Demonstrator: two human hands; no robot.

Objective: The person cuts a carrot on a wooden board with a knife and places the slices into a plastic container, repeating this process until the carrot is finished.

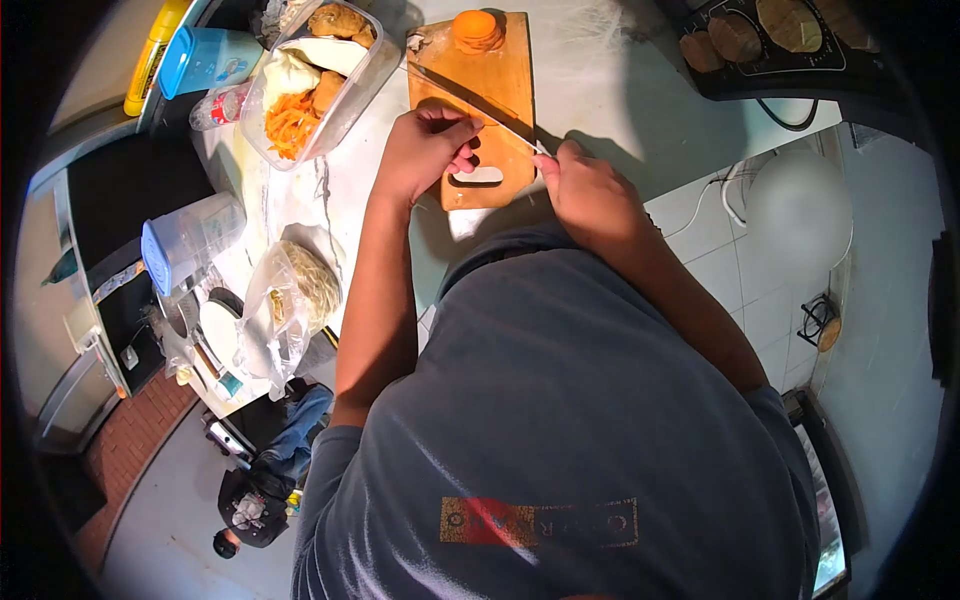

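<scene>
My right hand (592, 190) is closed round the handle of a kitchen knife (500, 119), whose long blade slants up and left across the wooden cutting board (517, 60). Close to the blade, over the lower part of the board, my left hand (428, 150) has its fingers curled together. A thin orange edge shows at its fingertips; what they hold is too small to make out. A pile of round orange slices (478, 32), which look like carrot, lies at the board's far end. Below my left hand is the board's handle slot.
Left of the board stands a clear plastic container (370, 95) with orange shreds (291, 122) and other food. A lidded tub (195, 240) and a plastic bag (290, 300) are nearer on the left. A black stovetop (745, 75) lies far right. Another person (255, 505) is at lower left.
</scene>
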